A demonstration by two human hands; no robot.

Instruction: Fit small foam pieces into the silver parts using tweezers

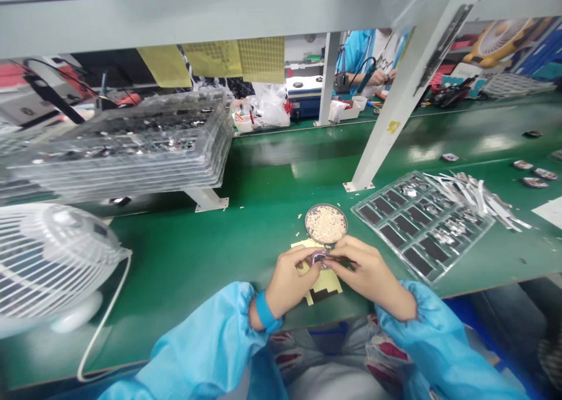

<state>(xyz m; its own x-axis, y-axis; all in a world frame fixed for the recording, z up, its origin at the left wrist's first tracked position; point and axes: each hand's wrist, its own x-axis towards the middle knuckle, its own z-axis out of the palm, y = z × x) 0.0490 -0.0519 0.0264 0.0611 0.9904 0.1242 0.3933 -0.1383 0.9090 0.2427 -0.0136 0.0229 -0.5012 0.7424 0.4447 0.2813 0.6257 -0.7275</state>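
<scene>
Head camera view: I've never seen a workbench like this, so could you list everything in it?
Small item: one, purple and silvery, between the hands
Yellow paper: at least one, under the hands
Round dish: one, dark-rimmed, holding cream bits, beyond the hands
Compartment tray: one, clear, right of the dish
Strips: many, white, partly over the tray
Fan: one, white, left
Stacked trays: several, clear, upper left
Hanging sheets: three, yellow, top
Slanted post: one, pale grey, right of centre
Co-worker: one, blue sleeves, across the bench
Bench: green, beneath
Background clutter: too blurred to count
Left hand: one, blue wristband, on the item
Right hand: one, bare, on the item
</scene>
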